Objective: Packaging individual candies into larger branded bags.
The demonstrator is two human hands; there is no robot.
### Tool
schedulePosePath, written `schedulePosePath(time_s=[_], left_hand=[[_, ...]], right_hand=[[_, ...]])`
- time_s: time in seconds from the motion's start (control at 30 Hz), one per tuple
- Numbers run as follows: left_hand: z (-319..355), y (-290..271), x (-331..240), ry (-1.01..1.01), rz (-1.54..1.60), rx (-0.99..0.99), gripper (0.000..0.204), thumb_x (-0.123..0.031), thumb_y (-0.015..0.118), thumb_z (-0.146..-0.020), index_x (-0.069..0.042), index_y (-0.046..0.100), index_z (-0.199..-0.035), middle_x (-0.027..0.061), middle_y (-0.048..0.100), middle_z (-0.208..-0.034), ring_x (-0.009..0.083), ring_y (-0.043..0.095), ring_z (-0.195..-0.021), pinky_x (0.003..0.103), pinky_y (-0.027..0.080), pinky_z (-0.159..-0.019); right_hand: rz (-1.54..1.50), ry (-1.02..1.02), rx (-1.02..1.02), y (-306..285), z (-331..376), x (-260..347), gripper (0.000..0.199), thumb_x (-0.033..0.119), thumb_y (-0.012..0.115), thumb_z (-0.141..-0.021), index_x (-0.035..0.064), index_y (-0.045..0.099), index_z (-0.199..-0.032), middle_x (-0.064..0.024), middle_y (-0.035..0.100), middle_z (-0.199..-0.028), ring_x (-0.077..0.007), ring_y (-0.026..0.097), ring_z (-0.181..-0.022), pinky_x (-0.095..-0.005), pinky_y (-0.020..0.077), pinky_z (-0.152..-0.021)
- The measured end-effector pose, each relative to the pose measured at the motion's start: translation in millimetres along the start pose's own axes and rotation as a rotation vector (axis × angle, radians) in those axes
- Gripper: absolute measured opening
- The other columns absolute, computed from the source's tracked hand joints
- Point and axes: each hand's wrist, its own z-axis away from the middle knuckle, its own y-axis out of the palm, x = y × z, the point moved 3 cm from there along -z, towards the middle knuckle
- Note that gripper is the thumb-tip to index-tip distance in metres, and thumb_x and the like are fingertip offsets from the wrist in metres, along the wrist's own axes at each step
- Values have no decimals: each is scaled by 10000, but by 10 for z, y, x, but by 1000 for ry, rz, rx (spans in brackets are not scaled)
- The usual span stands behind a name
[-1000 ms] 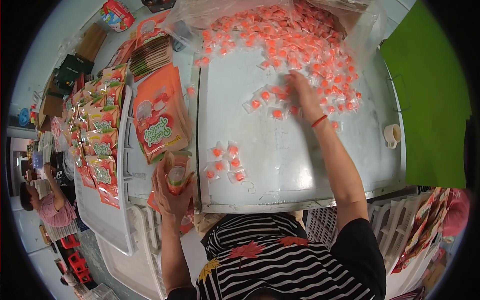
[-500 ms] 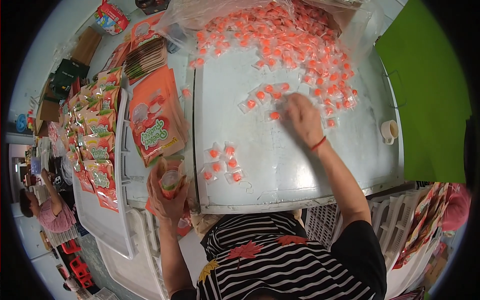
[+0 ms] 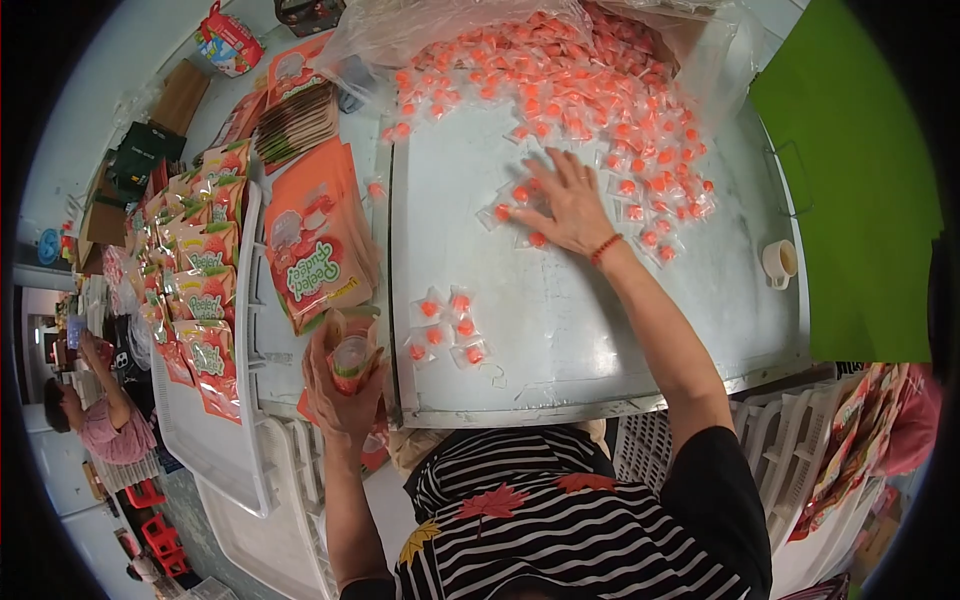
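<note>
My left hand (image 3: 335, 400), at the table's left front corner, is wrapped round a pink-orange candy pouch (image 3: 350, 362) with a round clear window. Over the table, my right hand (image 3: 572, 210) has its fingers spread. Its fingers and palm lie over a small cluster of clear-wrapped orange-red candies (image 3: 502, 212), partly hiding them. Nearer to me lies a separate group of several wrapped candies (image 3: 465, 327). A large heap of the same candies (image 3: 600, 75) spills toward me from a clear plastic bag (image 3: 455, 20) at the table's far side.
Flat pouches (image 3: 318, 240) lie stacked left of the table (image 3: 560, 350). Filled pouches (image 3: 205, 300) stand in rows on a white tray (image 3: 255, 440). A cream cup (image 3: 778, 264) is near the right edge, beside a green panel (image 3: 860, 200). Another person (image 3: 115, 420) is far left.
My right hand has opened from bunched fingers into a spread hand and moved left over the candy cluster. More candies now lie by the heap's near right edge. My left hand still holds the pouch.
</note>
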Motion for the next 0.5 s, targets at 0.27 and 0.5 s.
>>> schedulePosePath(time_s=[0.27,0.5], left_hand=[[64,4,70,-39,-8,6,843,-97,812,-594,-54,415,-1336,156,529,-1242,342,521,-1125,416,447,-939],[-34,46,38,16,21,-9,871,-90,824,-590,-50,397,-1348,178,521,-1243,357,519,-1126,427,451,-940]], right_hand=[[-25,-107,145,473,303,750,424,432,627,-819,132,608,-1119,-170,463,-1286,-401,399,-1208,-571,295,-990],[-260,-111,1,328,392,954,337,287,618,-830,103,602,-1112,-178,474,-1269,-367,440,-1186,-545,313,-992]])
